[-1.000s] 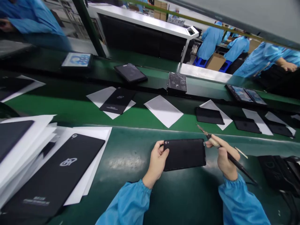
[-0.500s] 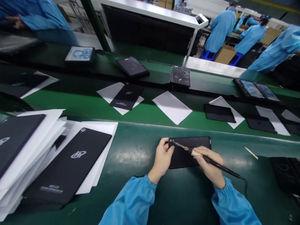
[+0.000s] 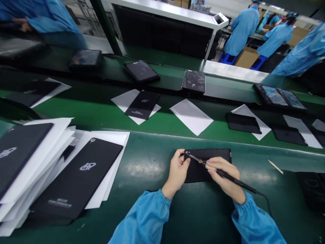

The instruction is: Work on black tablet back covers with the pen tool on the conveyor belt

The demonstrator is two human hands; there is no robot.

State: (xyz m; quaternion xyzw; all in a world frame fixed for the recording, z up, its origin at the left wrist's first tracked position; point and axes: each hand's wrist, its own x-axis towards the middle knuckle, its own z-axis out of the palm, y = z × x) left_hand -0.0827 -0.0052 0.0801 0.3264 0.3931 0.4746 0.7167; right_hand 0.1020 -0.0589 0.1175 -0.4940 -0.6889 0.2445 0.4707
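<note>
A black tablet back cover (image 3: 196,173) lies on the green bench, its inner side facing up. Pinching its upper left corner is my left hand (image 3: 178,171), thumb on the near side of the corner. My right hand (image 3: 225,178) grips a soldering iron (image 3: 230,177) like a pen, and a cord trails from the iron's rear end. The iron's metal tip reaches the small round part at the cover's upper left corner. Whether the tip touches it, I cannot tell.
Left of my arms, black covers (image 3: 81,176) are stacked with white sheets (image 3: 119,149). A thin pale stick (image 3: 275,166) lies to the right. Beyond the bench edge, a green conveyor belt (image 3: 162,125) bears covers and paper (image 3: 192,117); tablets (image 3: 194,81) rest on the ledge behind. People in blue work farther back.
The belt's papers and covers have shifted to the right. My hands keep their grip on the cover and the soldering iron, with the tip at the same corner.
</note>
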